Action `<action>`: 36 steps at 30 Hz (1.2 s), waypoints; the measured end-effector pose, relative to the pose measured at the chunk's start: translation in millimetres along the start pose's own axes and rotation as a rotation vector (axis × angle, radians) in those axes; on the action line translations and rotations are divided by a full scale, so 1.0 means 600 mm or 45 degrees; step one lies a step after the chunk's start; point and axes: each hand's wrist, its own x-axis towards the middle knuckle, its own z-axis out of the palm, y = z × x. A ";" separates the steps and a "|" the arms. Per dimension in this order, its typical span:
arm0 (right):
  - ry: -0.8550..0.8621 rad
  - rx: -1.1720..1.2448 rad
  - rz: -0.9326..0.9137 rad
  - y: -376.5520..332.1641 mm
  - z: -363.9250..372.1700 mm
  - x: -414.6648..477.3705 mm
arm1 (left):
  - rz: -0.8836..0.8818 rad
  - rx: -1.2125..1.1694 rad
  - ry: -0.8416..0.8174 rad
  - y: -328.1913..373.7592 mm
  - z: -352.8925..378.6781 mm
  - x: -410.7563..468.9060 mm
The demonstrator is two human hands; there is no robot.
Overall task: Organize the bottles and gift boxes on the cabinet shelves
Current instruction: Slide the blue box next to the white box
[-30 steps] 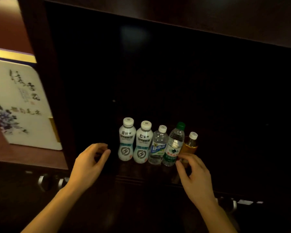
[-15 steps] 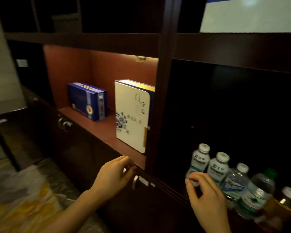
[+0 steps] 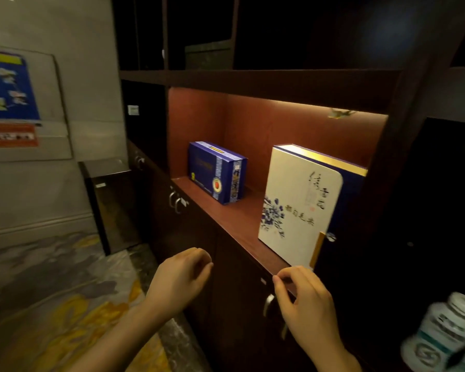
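Note:
A tall white gift box (image 3: 298, 208) with blue flowers and black writing stands upright at the right end of the lit reddish shelf (image 3: 234, 218). A blue gift box (image 3: 216, 171) stands further left on the same shelf. One white bottle (image 3: 443, 336) shows blurred at the lower right in the dark compartment. My left hand (image 3: 180, 280) hovers in front of the lower cabinet doors with loosely curled fingers, holding nothing. My right hand (image 3: 304, 304) is just below the white box's front corner, fingers loosely curled and holding nothing.
Dark cabinet doors with metal handles (image 3: 176, 201) run below the shelf. A dark vertical post (image 3: 403, 146) separates the lit shelf from the bottle compartment. A low dark cabinet (image 3: 110, 202) stands by the wall at left, above a patterned floor (image 3: 51, 291).
The view has swung left, away from the row of bottles to the lit shelf. My right hand left the bottles and now sits near the white gift box; my left hand moved along.

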 end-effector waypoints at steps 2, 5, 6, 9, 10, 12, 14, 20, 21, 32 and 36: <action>-0.028 0.013 -0.028 -0.018 0.051 0.045 | -0.037 0.001 0.022 -0.057 -0.007 0.022; -0.046 0.010 -0.052 -0.046 0.127 0.116 | -0.082 -0.006 0.034 -0.146 -0.015 0.064; -0.048 0.011 -0.055 -0.055 0.150 0.141 | -0.093 -0.014 0.038 -0.175 -0.017 0.081; -0.049 0.011 -0.068 -0.082 0.215 0.214 | -0.113 -0.038 0.050 -0.256 -0.023 0.137; -0.042 -0.001 -0.071 -0.089 0.231 0.235 | -0.113 -0.042 0.051 -0.277 -0.026 0.154; -0.019 -0.022 -0.070 -0.101 0.263 0.277 | -0.107 -0.059 0.057 -0.322 -0.031 0.189; 0.006 -0.029 -0.063 -0.112 0.292 0.314 | -0.103 -0.069 0.055 -0.364 -0.034 0.221; 0.008 -0.061 -0.026 -0.122 0.362 0.406 | -0.104 -0.078 0.035 -0.457 -0.023 0.312; 0.005 -0.067 -0.015 -0.121 0.371 0.421 | -0.097 -0.080 0.033 -0.469 -0.019 0.327; 0.064 0.056 0.149 -0.040 0.501 0.613 | -0.107 -0.187 0.061 -0.594 0.068 0.538; 0.192 0.108 0.187 -0.003 0.536 0.703 | -0.132 -0.247 0.041 -0.631 0.096 0.654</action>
